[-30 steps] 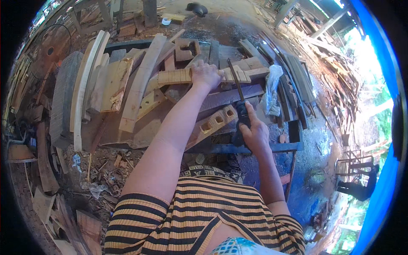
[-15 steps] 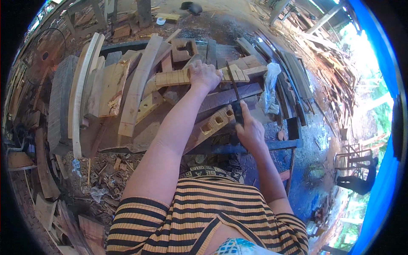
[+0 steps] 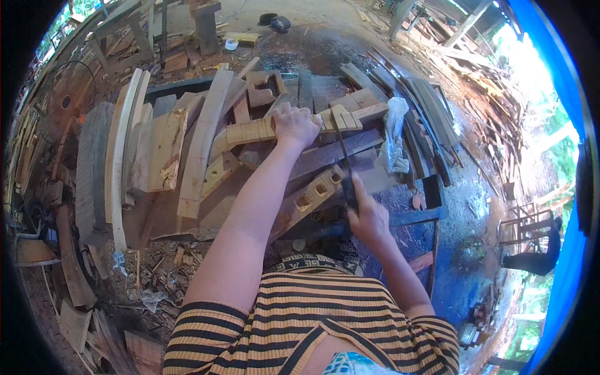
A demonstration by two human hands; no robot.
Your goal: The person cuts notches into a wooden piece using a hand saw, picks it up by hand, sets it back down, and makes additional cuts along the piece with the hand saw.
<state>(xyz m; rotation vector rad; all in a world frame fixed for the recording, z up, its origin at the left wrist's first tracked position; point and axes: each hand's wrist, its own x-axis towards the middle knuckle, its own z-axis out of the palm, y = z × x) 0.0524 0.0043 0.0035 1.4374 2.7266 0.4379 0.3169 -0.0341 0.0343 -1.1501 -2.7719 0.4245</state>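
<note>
A light wooden board (image 3: 250,131) with several crosswise cuts lies over other offcuts on a dark metal-framed bench (image 3: 404,216). My left hand (image 3: 296,125) is wrapped over its middle, fingers bent around it. My right hand (image 3: 369,214) is closed on the dark handle of a hand saw (image 3: 343,149), whose blade crosses the board near its right end. Below the board lies a piece with square holes (image 3: 317,192). A crumpled clear plastic bag (image 3: 395,137) lies just to the right of the board.
Long planks (image 3: 203,144) are heaped on the bench's left. Loose scrap wood (image 3: 469,69) piles up at the back right, with a round fan-like object (image 3: 67,101) at left. A white container (image 3: 231,44) sits behind. A dark chair-like frame (image 3: 519,231) stands right, near blue sheeting (image 3: 544,312).
The whole scene sits lower in the frame. The saw and my right hand have drawn slightly back toward me relative to the board, while my left hand keeps its hold.
</note>
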